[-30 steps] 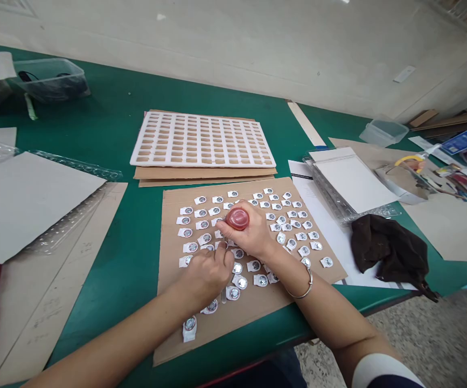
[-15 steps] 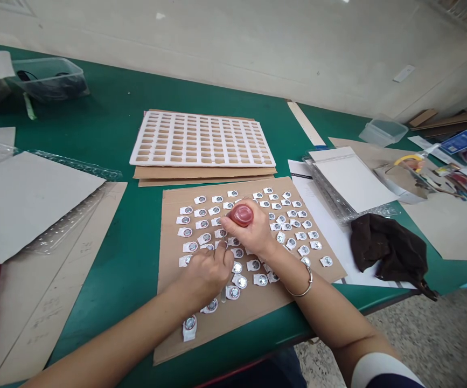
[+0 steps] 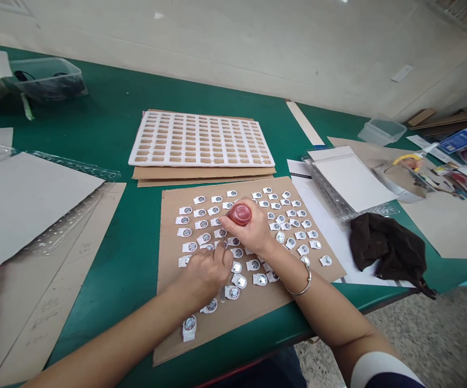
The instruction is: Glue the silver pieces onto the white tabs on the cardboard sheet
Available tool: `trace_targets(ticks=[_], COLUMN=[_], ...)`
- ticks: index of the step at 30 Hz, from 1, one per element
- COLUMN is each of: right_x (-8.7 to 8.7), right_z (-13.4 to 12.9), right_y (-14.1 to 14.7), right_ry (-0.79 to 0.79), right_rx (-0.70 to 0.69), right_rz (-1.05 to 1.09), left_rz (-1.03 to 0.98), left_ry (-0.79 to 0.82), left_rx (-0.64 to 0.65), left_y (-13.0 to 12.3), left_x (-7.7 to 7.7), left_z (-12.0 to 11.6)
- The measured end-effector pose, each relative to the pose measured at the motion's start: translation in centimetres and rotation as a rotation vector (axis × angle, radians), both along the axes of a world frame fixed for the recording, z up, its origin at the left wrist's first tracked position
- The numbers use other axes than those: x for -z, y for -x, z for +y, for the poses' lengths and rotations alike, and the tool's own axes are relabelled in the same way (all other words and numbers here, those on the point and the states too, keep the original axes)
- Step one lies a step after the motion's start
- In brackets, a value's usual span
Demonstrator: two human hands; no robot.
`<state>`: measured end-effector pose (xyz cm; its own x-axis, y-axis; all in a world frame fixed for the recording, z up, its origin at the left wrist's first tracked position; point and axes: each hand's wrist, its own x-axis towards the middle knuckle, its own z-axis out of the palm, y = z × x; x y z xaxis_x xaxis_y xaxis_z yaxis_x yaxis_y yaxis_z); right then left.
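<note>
Green desk (image 3: 107,124), pale wall (image 3: 217,43) behind; near the front edge, right hand (image 3: 253,229) still clamps a red handle (image 3: 240,214), left hand (image 3: 209,269) has fingers together, hold unclear.

Our right hand (image 3: 253,229) is gripping a red bottle (image 3: 240,214) above the cardboard sheet (image 3: 176,285), while our left hand (image 3: 209,272) is pressing among small round pieces (image 3: 232,292). A white grid tray (image 3: 203,140) is lying behind.

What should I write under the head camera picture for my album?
Right hand grips a red handle above cardboard dotted with small silver-and-white pieces.
</note>
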<state>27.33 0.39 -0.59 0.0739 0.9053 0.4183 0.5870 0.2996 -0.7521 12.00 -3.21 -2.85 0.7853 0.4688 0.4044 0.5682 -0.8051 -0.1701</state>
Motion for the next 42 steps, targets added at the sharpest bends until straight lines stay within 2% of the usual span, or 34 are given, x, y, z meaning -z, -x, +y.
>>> trace_targets(ticks=[27, 37, 42], right_x=[-0.1, -0.2, -0.3], right_z=[-0.2, -0.2, -0.2], right_y=[0.0, -0.1, -0.1], right_ry=[-0.082, -0.099, -0.093], right_rx=[-0.010, -0.028, -0.021], right_rz=[-0.136, -0.138, -0.129], left_rz=[-0.021, -0.024, -0.038], left_ry=[0.054, 0.308, 0.344], left_rx=[-0.014, -0.030, -0.024], left_y=[0.2, 1.6, 1.8], left_x=[-0.2, -0.1, 0.0], left_z=[0.3, 1.3, 1.6])
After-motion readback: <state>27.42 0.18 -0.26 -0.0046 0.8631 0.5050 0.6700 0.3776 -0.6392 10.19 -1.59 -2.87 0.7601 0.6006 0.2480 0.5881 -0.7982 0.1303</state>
